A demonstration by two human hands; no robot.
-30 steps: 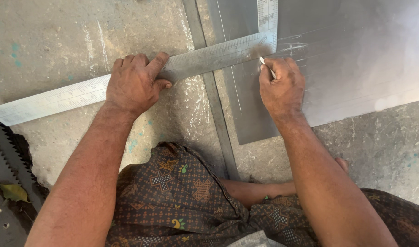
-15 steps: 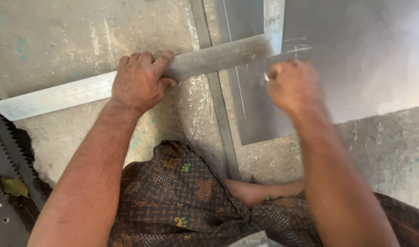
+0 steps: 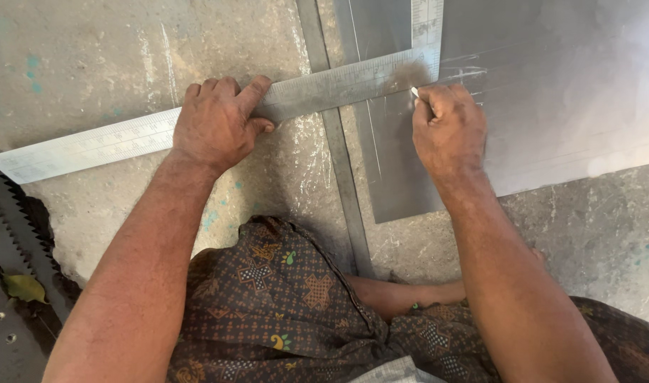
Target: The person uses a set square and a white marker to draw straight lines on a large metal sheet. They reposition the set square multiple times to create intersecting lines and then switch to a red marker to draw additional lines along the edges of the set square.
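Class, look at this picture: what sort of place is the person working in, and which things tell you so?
Probably a metal workshop floor. A steel square lies across a grey metal sheet on rough concrete, and a toothed metal bar lies at the left edge.

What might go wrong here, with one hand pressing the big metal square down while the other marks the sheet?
1. Only the left hand pins the long steel square; if it slips, the line would probably come out crooked.
2. The right hand holds a thin pale marking tool at the square's edge; the tip might wander from it.
3. The metal sheet lies loose on rough concrete floor, partly over a flat metal strip, so it may rock or shift.
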